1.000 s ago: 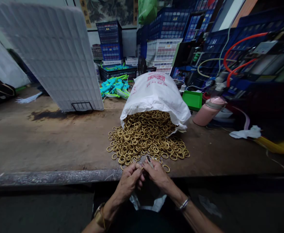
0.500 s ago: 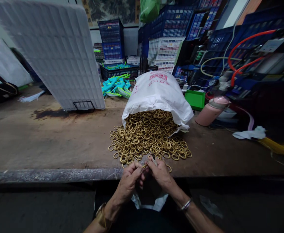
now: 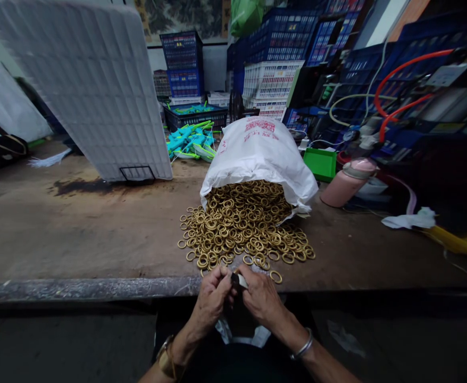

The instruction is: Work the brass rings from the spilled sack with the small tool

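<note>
A loose pile of gold rings (image 3: 233, 231) spreads over the table in front of a white woven sack (image 3: 257, 154), more of them showing inside its mouth. Close to the table's front edge, my left hand (image 3: 211, 298) is closed in a pinch; the gold ring seen there a moment ago is mostly hidden by the fingers. My right hand (image 3: 263, 300) grips a small pale tool with a black end (image 3: 241, 281). That black end meets the fingertips of my left hand. One single ring (image 3: 275, 276) lies just beyond my right hand.
A white ribbed panel (image 3: 93, 96) stands at the left on the wooden table (image 3: 77, 229). Behind the sack are turquoise-and-green plastic parts (image 3: 191, 141) and stacked crates (image 3: 273, 74). At the right stand a green tray (image 3: 320, 164), a pink bottle (image 3: 347, 183) and a machine with orange hoses (image 3: 401, 69).
My right hand has turned, bringing the tool's black end down and left against my left fingertips. The ring between my hands is now mostly covered. The pile and sack look the same.
</note>
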`<action>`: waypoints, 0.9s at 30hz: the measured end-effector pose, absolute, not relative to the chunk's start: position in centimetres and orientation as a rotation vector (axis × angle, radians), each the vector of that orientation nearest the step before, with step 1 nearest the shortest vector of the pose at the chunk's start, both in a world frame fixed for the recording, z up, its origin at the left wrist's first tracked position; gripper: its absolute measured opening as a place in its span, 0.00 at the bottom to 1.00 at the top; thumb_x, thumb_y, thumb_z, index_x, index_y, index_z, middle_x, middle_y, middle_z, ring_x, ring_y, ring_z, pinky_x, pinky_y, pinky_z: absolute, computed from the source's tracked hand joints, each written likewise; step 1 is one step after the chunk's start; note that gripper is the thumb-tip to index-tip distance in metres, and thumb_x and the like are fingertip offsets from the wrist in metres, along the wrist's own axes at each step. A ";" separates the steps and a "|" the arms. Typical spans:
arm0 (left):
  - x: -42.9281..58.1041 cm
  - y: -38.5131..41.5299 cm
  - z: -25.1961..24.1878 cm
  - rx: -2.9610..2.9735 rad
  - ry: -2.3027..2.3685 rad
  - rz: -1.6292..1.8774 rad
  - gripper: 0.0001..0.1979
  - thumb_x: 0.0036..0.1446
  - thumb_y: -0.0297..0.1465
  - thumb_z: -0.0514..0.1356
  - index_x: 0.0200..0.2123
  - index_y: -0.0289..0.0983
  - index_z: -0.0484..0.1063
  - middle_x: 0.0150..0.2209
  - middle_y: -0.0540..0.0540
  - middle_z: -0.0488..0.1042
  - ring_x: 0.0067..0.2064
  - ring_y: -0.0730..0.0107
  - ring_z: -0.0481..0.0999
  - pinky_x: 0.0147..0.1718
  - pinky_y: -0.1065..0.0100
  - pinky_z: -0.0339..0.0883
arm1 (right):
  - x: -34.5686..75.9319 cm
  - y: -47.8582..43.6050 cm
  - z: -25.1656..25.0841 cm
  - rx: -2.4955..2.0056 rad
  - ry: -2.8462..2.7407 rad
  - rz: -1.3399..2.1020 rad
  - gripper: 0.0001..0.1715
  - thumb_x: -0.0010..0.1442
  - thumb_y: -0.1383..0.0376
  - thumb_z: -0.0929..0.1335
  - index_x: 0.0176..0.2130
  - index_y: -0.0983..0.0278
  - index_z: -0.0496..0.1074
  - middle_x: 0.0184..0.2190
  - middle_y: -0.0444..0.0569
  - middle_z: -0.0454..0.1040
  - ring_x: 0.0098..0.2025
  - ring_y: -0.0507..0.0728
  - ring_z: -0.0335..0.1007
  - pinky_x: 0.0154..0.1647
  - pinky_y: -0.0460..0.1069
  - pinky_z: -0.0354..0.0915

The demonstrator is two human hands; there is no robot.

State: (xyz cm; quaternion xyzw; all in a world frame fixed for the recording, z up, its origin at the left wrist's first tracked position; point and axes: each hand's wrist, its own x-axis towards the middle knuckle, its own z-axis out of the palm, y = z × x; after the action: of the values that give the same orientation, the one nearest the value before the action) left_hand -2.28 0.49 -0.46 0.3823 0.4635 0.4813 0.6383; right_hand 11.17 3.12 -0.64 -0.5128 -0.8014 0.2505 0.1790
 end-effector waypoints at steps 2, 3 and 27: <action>-2.4 0.4 -0.5 0.892 1.046 1.107 0.16 0.49 0.44 0.58 0.26 0.36 0.61 0.19 0.54 0.64 0.18 0.81 0.60 0.18 0.77 0.55 | 11.2 3.2 -0.6 -1.457 -2.289 0.714 0.15 0.45 0.76 0.58 0.32 0.63 0.64 0.22 0.43 0.68 0.26 0.51 0.62 0.26 0.44 0.47; -2.4 0.4 -0.5 0.901 1.041 1.109 0.16 0.49 0.44 0.58 0.25 0.36 0.61 0.18 0.55 0.63 0.17 0.81 0.60 0.18 0.77 0.55 | 11.2 3.2 -0.5 -1.463 -2.308 0.716 0.15 0.45 0.76 0.58 0.32 0.63 0.63 0.22 0.43 0.68 0.25 0.51 0.62 0.25 0.44 0.46; -3.0 0.3 0.7 0.439 0.742 1.096 0.09 0.48 0.33 0.60 0.27 0.33 0.65 0.30 0.43 0.72 0.29 0.69 0.73 0.21 0.73 0.65 | 20.3 3.0 -2.9 -1.941 -1.892 0.508 0.12 0.57 0.58 0.59 0.36 0.62 0.65 0.27 0.47 0.72 0.28 0.54 0.67 0.29 0.46 0.57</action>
State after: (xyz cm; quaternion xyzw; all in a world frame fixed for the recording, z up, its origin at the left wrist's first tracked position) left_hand -2.99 0.35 0.67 0.2021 0.3415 0.5048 0.7666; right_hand 20.29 2.96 -2.89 -0.6909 -0.6735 0.1808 0.1908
